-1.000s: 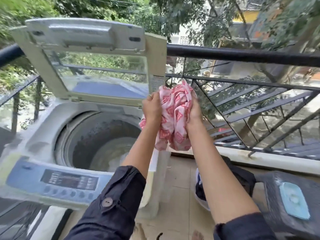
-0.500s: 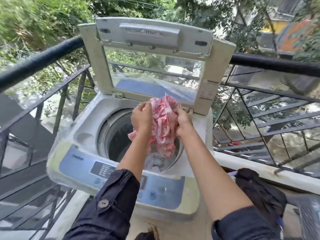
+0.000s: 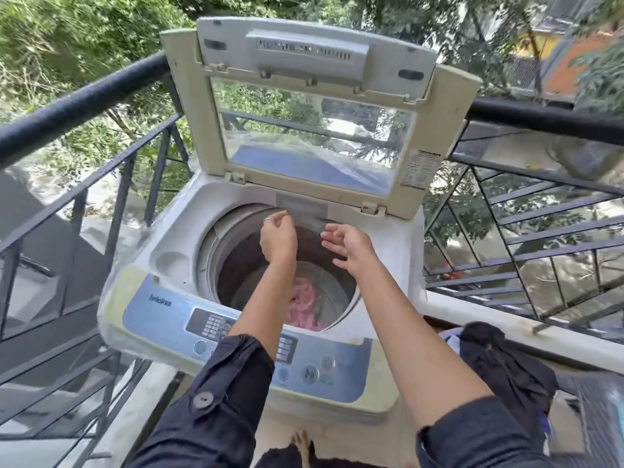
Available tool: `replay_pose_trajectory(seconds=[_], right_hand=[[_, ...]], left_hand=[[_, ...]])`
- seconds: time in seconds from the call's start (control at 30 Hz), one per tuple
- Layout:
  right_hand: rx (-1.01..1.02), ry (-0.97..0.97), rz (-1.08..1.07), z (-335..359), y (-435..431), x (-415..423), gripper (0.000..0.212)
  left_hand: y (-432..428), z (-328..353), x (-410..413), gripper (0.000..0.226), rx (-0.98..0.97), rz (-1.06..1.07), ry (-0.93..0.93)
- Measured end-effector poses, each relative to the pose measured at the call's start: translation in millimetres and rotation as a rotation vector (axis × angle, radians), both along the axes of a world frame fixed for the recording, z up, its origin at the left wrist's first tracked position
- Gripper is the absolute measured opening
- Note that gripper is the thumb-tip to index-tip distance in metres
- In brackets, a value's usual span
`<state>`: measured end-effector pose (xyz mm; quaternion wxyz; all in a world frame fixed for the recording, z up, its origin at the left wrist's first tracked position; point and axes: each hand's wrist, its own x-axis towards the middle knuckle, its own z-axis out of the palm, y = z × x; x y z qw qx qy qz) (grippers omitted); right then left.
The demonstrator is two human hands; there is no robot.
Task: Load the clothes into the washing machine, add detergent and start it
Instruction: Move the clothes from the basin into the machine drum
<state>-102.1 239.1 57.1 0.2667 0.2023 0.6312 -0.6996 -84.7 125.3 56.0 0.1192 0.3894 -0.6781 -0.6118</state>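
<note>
A top-loading washing machine (image 3: 175,238) stands in front of me with its lid (image 3: 314,106) raised upright. The pink and white patterned cloth (image 3: 304,304) lies at the bottom of the drum. My left hand (image 3: 278,239) and my right hand (image 3: 347,243) hover side by side over the drum opening, fingers loose and holding nothing. The blue control panel (image 3: 243,336) runs along the machine's near edge, partly covered by my left forearm.
A black metal balcony railing (image 3: 84,99) wraps behind and to both sides of the machine. A pile of dark clothes (image 3: 499,363) sits low at the right, beside the machine. Trees and buildings lie beyond the railing.
Both hands carried the pink cloth left over the drum and let it go; it now lies inside the drum. The view swung left to centre on the machine.
</note>
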Motion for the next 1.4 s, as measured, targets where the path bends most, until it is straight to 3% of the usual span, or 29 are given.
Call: replay_pose_trajectory(seconds=[0.4, 0.67, 1.0, 1.2, 1.4], right_hand=[[-0.095, 0.076, -0.131, -0.6, 57.5, -3.0, 0.026], [-0.102, 0.088, -0.236, -5.7, 153.9, -2.4, 0.026], [-0.053, 0.046, -0.417, -28.0, 336.8, 9.6, 0.027], [0.014, -0.009, -0.563, -62.8, 451.8, 26.2, 0.013], [0.122, -0.109, -0.745, -116.6, 527.3, 42.3, 0.025]], left_hand=[[65.4, -7.8, -12.7, 0.022, 0.057, -0.063, 0.137], [169.5, -9.6, -21.4, 0.014, 0.140, -0.132, 0.167], [347.1, -66.4, -31.1, 0.012, 0.226, -0.366, 0.037], [440.6, -93.6, -38.1, 0.014, 0.126, -0.448, -0.057], [501.9, -134.3, -40.8, 0.028, 0.041, -0.595, -0.158]])
